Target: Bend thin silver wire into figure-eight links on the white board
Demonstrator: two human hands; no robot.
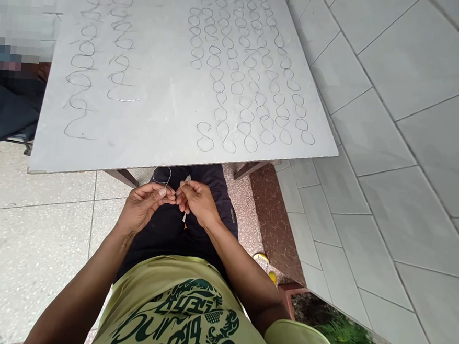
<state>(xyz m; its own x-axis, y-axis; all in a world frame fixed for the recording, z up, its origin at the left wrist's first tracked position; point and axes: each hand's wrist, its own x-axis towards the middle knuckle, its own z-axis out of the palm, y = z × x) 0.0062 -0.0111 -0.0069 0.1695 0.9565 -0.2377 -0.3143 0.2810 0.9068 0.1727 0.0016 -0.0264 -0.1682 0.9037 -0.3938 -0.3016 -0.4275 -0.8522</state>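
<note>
A thin wire (pixel 162 166) with a round loop at its top rises from the fingers of my left hand (pixel 146 203), which pinches it over my lap just off the table's near edge. Close beside it, my right hand (pixel 198 201) has its thumb and fingertips pressed together near the lower part of the wire. What those right fingertips hold is hidden. On the white table (pixel 154 130), many wire figure-eights (pixel 251 137) lie in rows to the right. Toward the left lie two columns of S-shaped bent wires (pixel 119 99).
A tiled wall (pixel 392 152) runs along the table's right side. Dark cloth (pixel 6 109) hangs on a seat at the left. Table legs (pixel 123 176) stand under the near edge. A planter with green leaves (pixel 344 332) is at the lower right.
</note>
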